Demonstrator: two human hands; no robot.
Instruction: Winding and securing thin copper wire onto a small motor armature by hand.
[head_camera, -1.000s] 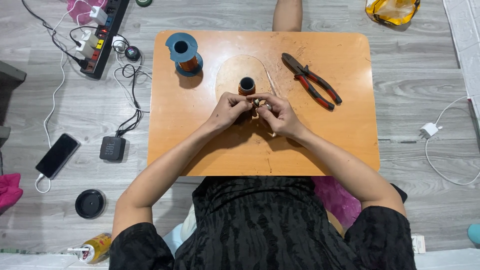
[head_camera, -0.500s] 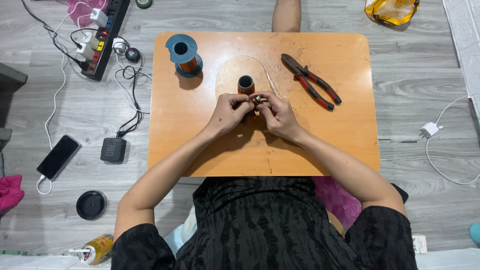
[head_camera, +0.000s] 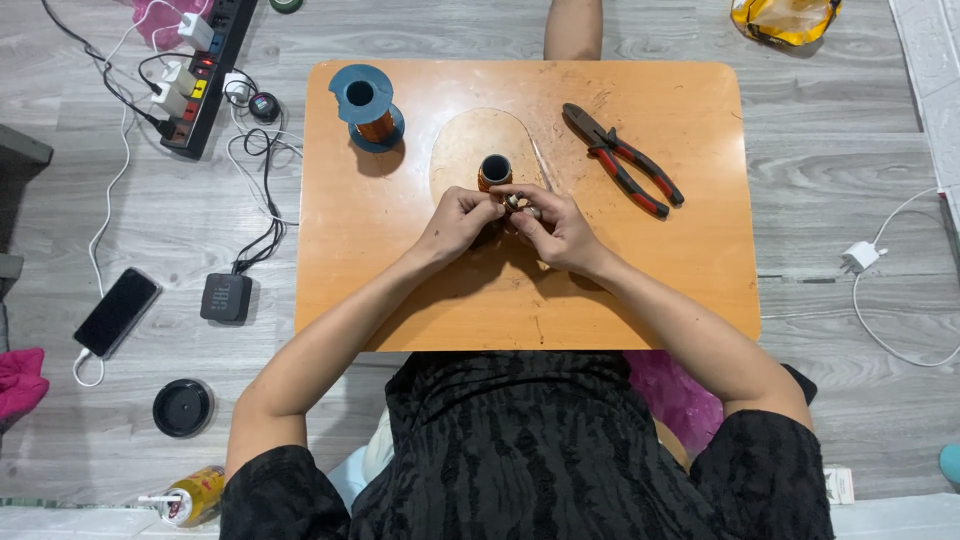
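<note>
My left hand (head_camera: 456, 222) and my right hand (head_camera: 556, 228) meet over the middle of a small orange wooden table (head_camera: 640, 290). Between their fingertips they pinch a small metallic part (head_camera: 517, 205), too small to identify. Just beyond the fingers stands a small spool of copper wire (head_camera: 494, 171) with a dark core, touching or nearly touching the fingertips. A thin stick or wire (head_camera: 542, 166) lies beside it on a pale worn patch of the table.
A blue spool of copper wire (head_camera: 364, 104) stands at the table's far left. Red-and-black pliers (head_camera: 622, 159) lie at the far right. On the floor lie a power strip (head_camera: 198, 68) with plugs, a phone (head_camera: 117, 311), a black box (head_camera: 225, 297), a round lid (head_camera: 183, 407), a charger (head_camera: 859, 257).
Both hands have stayed together at the table's middle, with the fingers shifting slightly around the small part. The view has nudged a little.
</note>
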